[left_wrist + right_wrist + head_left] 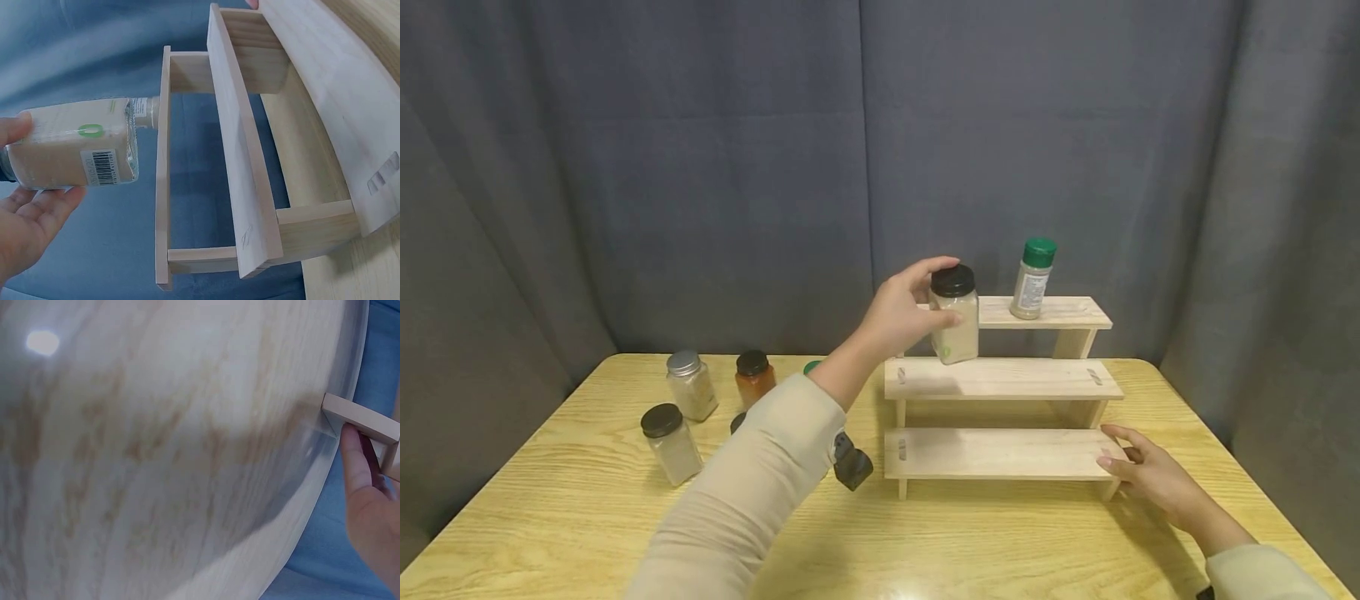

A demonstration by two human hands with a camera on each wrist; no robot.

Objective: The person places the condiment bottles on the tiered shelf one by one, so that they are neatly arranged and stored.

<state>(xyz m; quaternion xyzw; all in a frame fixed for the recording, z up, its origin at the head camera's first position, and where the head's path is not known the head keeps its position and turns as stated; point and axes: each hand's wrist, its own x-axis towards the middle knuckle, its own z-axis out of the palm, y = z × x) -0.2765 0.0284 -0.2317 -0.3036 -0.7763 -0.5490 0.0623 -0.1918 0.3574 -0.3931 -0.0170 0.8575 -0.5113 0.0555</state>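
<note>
A square spice jar (957, 337) with a black lid and pale powder is held up by my left hand (891, 312), fingers and thumb around its upper part. It hangs in front of the left part of the three-tier wooden shelf (992, 454), overlapping the top step in the head view. In the left wrist view, a barcode label shows on the jar (75, 144), whose base points toward the top step. My right hand (1165, 487) grips the right end of the bottom step. A green-capped shaker (1032, 287) stands on the top step, right of the held jar.
On the left of the wooden table (535, 508) stand a silver-lidded jar (694, 392), a black-lidded jar (676, 454) and an orange-brown jar (756, 383). Behind my left forearm, a green cap (811, 366) and another dark lid (738, 422) are partly hidden. Grey curtains (715, 183) surround the table.
</note>
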